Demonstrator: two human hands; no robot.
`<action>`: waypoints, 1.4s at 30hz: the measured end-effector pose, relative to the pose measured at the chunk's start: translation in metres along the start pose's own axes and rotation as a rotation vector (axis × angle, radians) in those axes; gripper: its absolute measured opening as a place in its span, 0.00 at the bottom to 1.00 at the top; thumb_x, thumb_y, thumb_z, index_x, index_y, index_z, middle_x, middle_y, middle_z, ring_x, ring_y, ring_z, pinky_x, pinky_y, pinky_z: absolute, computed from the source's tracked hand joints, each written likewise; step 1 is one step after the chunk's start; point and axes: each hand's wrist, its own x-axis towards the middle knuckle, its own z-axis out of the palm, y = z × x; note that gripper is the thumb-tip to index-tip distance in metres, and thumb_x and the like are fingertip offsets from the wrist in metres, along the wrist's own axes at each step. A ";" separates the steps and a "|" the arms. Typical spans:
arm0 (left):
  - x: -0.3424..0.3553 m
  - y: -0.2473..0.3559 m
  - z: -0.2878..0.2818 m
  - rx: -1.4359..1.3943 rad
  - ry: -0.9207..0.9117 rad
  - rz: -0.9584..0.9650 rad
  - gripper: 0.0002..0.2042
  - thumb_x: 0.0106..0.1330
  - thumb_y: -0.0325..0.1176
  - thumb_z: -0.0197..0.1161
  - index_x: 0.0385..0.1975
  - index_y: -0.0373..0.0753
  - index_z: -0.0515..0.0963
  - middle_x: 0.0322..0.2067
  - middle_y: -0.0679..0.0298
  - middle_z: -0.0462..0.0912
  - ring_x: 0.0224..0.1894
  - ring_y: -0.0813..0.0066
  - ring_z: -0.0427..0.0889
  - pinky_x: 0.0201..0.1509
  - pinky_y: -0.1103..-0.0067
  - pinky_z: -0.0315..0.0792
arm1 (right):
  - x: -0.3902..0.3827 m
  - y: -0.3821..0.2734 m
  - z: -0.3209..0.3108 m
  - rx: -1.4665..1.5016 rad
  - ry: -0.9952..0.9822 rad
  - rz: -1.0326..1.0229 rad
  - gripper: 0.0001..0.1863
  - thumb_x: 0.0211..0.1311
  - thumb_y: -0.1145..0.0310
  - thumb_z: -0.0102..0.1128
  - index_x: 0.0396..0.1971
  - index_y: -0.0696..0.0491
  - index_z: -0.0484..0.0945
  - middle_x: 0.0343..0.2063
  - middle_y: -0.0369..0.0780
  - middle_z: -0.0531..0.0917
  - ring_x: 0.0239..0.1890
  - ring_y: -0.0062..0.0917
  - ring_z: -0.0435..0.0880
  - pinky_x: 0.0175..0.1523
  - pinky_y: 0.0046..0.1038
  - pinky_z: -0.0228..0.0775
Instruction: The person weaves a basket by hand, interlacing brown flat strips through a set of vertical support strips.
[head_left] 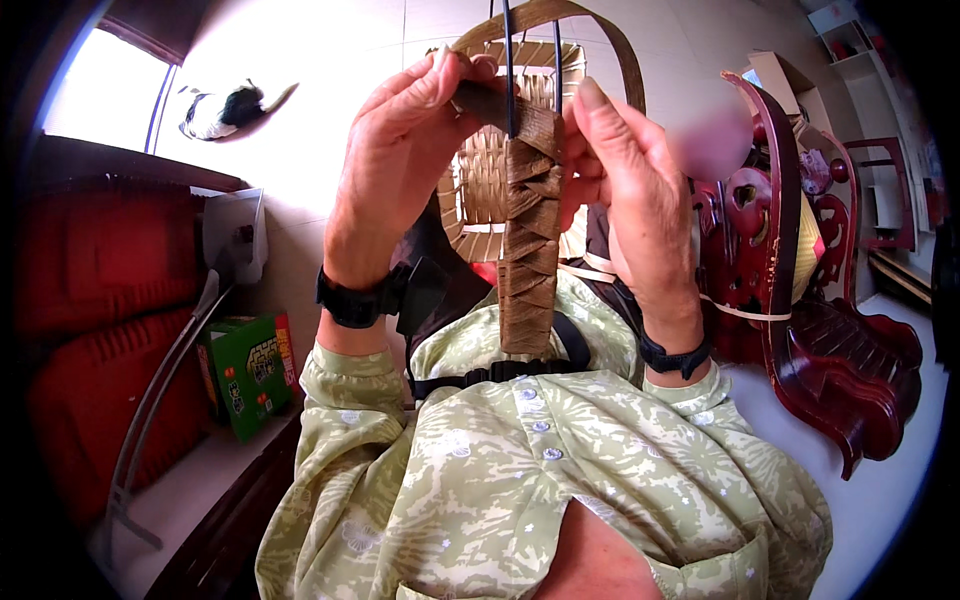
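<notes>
1. The left hand [400, 130] is pinched, thumb against fingers, on a flat brown strip [628, 62] of fibre-like material, at the top end of a long, narrow brown handle [530, 250] wrapped in overlapping, slanting folds.
2. The right hand [635, 165] is just to the right of that end, thumb raised and other fingers bent in toward the handle's edge; whether its fingertips grip anything I cannot tell.
3. The hands are apart, with the handle between them.
4. The handle stands in front of the person's chest, its lower end near a black buckled strap [505, 371] across a pale green patterned shirt [480, 470].
5. Two thin, dark, straight rods [510, 75] run up from the wrapped part — side by side, bare above the folds.
6. The strip arches over above the hands and comes down on the right, behind the right hand.
7. Behind the handle is a light tan woven basket [480, 190], partly hidden by the hands.
8. Each wrist wears a black band, the left one [355, 300] bulkier.
9. Around — a carved dark-red wooden chair [780, 250] at right, a green box [250, 380] at left, and a black-and-white animal [225, 110] on the pale tiled floor [360, 50].
</notes>
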 end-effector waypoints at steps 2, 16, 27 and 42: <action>-0.004 -0.001 0.001 -0.097 0.066 0.014 0.14 0.70 0.37 0.48 0.44 0.32 0.74 0.45 0.57 0.79 0.50 0.66 0.75 0.60 0.69 0.63 | 0.000 0.006 -0.003 -0.034 -0.073 -0.001 0.17 0.63 0.56 0.58 0.26 0.57 0.75 0.17 0.30 0.77 0.18 0.08 0.71 0.21 0.13 0.62; -0.032 0.064 -0.033 -0.705 -0.043 0.348 0.06 0.62 0.29 0.56 0.35 0.35 0.70 0.31 0.64 0.78 0.34 0.76 0.79 0.48 0.74 0.69 | 0.002 0.024 -0.013 -0.136 -0.162 -0.150 0.09 0.59 0.70 0.61 0.23 0.57 0.73 0.18 0.30 0.77 0.20 0.07 0.68 0.22 0.13 0.57; -0.263 0.233 -0.134 -0.435 0.255 0.585 0.04 0.64 0.28 0.54 0.35 0.36 0.70 0.25 0.66 0.70 0.22 0.79 0.64 0.36 0.79 0.65 | -0.012 0.020 -0.023 -0.042 -0.132 -0.070 0.09 0.59 0.72 0.60 0.23 0.57 0.71 0.20 0.31 0.77 0.23 0.07 0.70 0.26 0.12 0.60; -0.139 0.064 0.014 2.205 0.770 0.322 0.12 0.66 0.30 0.52 0.45 0.36 0.78 0.43 0.58 0.80 0.41 0.65 0.80 0.41 0.77 0.73 | -0.021 0.021 -0.021 -0.119 -0.065 -0.113 0.12 0.61 0.71 0.60 0.21 0.54 0.68 0.16 0.27 0.71 0.19 0.05 0.62 0.21 0.13 0.52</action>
